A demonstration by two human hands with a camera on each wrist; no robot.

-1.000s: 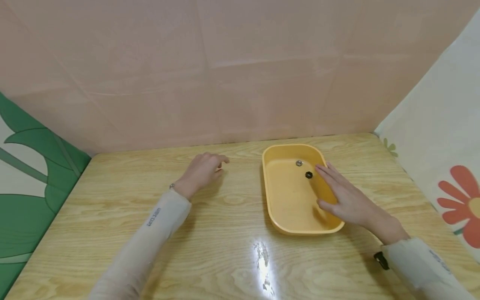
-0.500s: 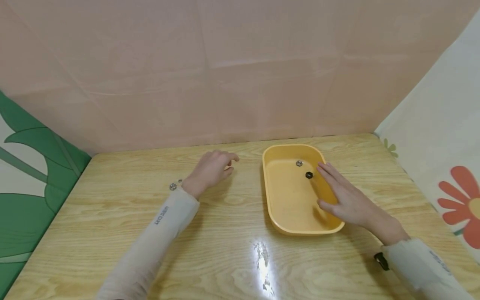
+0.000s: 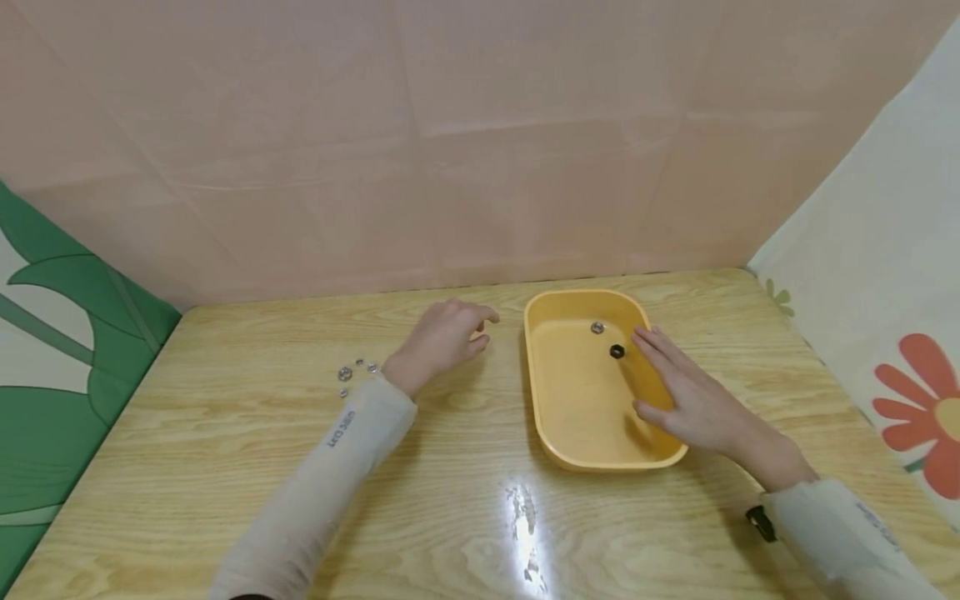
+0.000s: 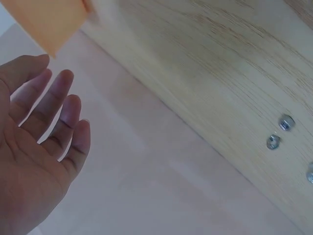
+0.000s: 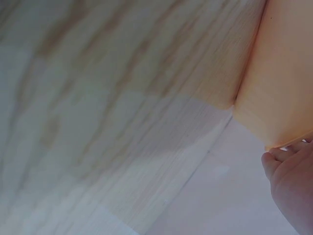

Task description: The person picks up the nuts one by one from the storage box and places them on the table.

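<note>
My left hand [image 3: 446,337] is over the table, left of the yellow tray [image 3: 551,454], with fingers loosely bent. A gap shows between its thumb and forefinger in the head view, and nothing shows in the palm [image 4: 34,166] in the left wrist view. My right hand [image 3: 697,400] lies at the tray's right rim, fingers straight and thumb over the inside; the right wrist view shows its fingertips right at the rim. A silver nut [image 3: 597,327] and a black nut [image 3: 617,352] lie in the tray. Several silver nuts [image 3: 345,373] lie on the table behind my left wrist.
The wooden table [image 3: 450,517] ends at a pinkish covered wall [image 3: 450,167] at the back. A green leaf-printed panel [image 3: 45,433] stands at the left, a white panel with a red flower [image 3: 926,408] at the right.
My left hand has moved right, closer to the tray, bringing several silver nuts into view behind its wrist. My right hand and the tray have stayed in place.
</note>
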